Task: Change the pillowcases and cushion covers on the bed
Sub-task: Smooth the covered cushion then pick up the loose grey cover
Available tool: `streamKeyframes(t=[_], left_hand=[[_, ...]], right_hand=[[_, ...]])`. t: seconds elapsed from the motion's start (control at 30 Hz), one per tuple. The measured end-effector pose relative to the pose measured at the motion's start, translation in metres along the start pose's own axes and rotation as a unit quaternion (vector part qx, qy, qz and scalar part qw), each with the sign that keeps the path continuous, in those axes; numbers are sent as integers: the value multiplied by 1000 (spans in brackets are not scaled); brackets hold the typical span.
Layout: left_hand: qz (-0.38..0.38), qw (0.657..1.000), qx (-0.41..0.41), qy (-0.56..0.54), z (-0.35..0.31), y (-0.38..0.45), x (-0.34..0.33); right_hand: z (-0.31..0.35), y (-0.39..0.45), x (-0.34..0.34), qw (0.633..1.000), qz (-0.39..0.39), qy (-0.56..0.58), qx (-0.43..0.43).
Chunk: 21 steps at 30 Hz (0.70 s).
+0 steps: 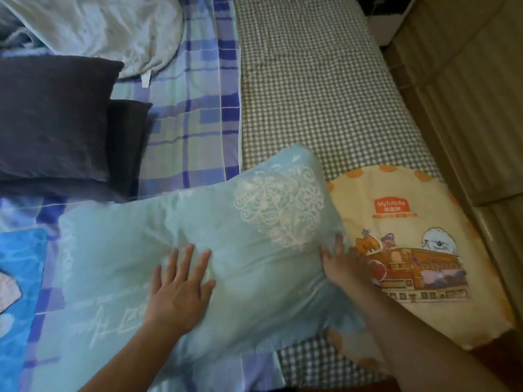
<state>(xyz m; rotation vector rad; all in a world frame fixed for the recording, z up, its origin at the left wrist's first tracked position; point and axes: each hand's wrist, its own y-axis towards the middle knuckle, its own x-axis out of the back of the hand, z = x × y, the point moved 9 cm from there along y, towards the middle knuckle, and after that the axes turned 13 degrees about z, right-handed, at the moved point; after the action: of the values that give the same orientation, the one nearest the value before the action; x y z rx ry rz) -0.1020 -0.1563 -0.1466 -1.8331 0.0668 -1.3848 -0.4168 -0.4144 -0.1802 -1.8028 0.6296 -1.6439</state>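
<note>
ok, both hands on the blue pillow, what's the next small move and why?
Probably smooth the light blue pillow flat and square it up. The left hand presses open on its middle, the right hand touches its right edge, and the pillow lies skewed, overlapping the yellow cartoon pillow.

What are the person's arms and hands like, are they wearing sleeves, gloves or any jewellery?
Both forearms are bare as far as the picture shows, with no sleeve in view. The left hand and the right hand wear no gloves. No ring, watch or bracelet shows on either one, though the right hand is somewhat blurred. Nothing is marked or taped on them.
</note>
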Motion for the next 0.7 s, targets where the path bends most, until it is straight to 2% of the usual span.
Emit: streamKeyframes(t=[0.03, 0.07, 0.1, 0.13, 0.17, 0.2, 0.23, 0.27, 0.3, 0.33, 0.4, 0.43, 0.5, 0.53, 0.63, 0.7], left_hand=[[14, 1000, 11, -13, 3, 5, -1], [16, 999, 28, -25, 5, 9, 1], [12, 998, 44, -36, 6, 14, 3], [18, 997, 57, -49, 5, 17, 2], [23, 996, 63, -60, 4, 18, 1], [25, 995, 63, -69, 5, 18, 0], [25, 995, 55, -73, 7, 16, -1], [29, 996, 41, -68, 7, 12, -1], [28, 998, 18, -53, 4, 7, -4], [22, 999, -4, -36, 1, 3, -5], [21, 999, -10, -33, 6, -5, -6], [29, 999, -2, -42, 10, -10, -7], [49, 997, 16, -60, 21, -17, -11], [67, 995, 21, -68, 27, -18, -11], [96, 994, 8, -50, 45, -21, -5], [122, 991, 14, -44, 59, -20, -4]], right_hand=[[2, -10, 10, 999, -30, 29, 4], [28, -36, 27, 991, -121, 26, 59], [59, -72, 40, 965, -217, 57, 137], [87, -110, 43, 930, -276, 79, 231], [110, -139, 27, 893, -276, 74, 348], [120, -153, -3, 878, -234, 28, 416], [111, -146, -34, 891, -172, -26, 420], [75, -121, -57, 929, -122, -45, 348], [24, -89, -72, 972, -75, -17, 224], [-23, -67, -78, 995, -21, 38, 94], [-69, -58, -81, 985, 73, 151, -41], [-76, -58, -72, 971, 68, 223, -57], [-93, -57, -60, 925, 14, 369, -87], [-96, -58, -63, 888, 14, 451, -88], [-81, -67, -85, 743, 97, 659, -61], [-64, -74, -74, 666, 134, 733, -38]])
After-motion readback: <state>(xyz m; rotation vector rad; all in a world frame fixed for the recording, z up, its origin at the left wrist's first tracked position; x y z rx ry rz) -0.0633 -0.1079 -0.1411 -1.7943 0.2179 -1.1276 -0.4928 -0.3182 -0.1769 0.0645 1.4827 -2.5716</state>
